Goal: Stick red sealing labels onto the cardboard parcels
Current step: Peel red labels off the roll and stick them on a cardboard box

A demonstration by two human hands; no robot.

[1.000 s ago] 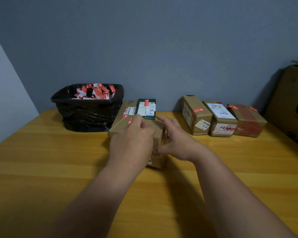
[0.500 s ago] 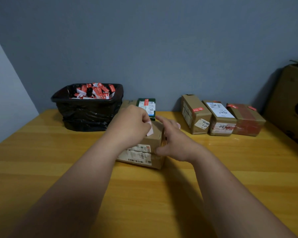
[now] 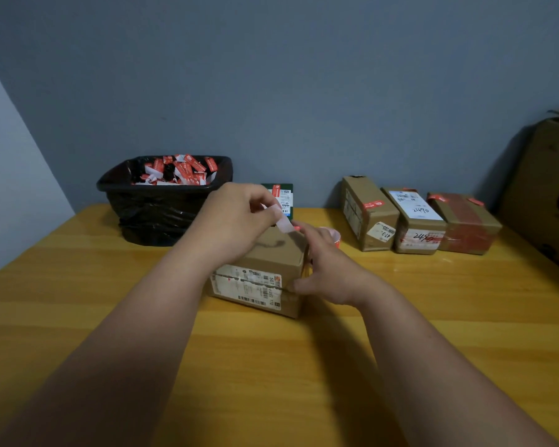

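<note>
A rectangular cardboard parcel (image 3: 265,269) of plain brown board is set on the table (image 3: 271,366), a smooth yellow wood surface with a visible lengthwise grain. Its near face is covered by a worn, creased white shipping slip (image 3: 247,285) printed with barcodes, and a dark scribble is seen on its matte top. The left hand (image 3: 236,221) is held above the parcel's far edge with the fingers curled, and a small white paper strip (image 3: 283,222) is pinched between thumb and fingertips; the strip hangs down towards the parcel top, and a trace of red is seen at its lower end, next to the right hand's fingertips. The right hand (image 3: 323,269) is laid against the parcel's right side, the thumb pressed at the near right corner and the fingers reaching up along the far right edge, so that the box is clasped. A red and pale round object (image 3: 334,237) shows just behind the right hand; what it is cannot be told. Behind the left hand a dark green flat box (image 3: 284,198) with a white label stands by the grey wall. To the left a black bin (image 3: 162,201) lined with a glossy, crinkled plastic bag is filled with red and white label scraps (image 3: 178,171). To the right three cardboard parcels (image 3: 417,221) stand side by side, touching, each marked with small red labels, the rightmost wrapped in reddish-brown tape. A large cardboard carton (image 3: 552,195) stands at the far right edge.
</note>
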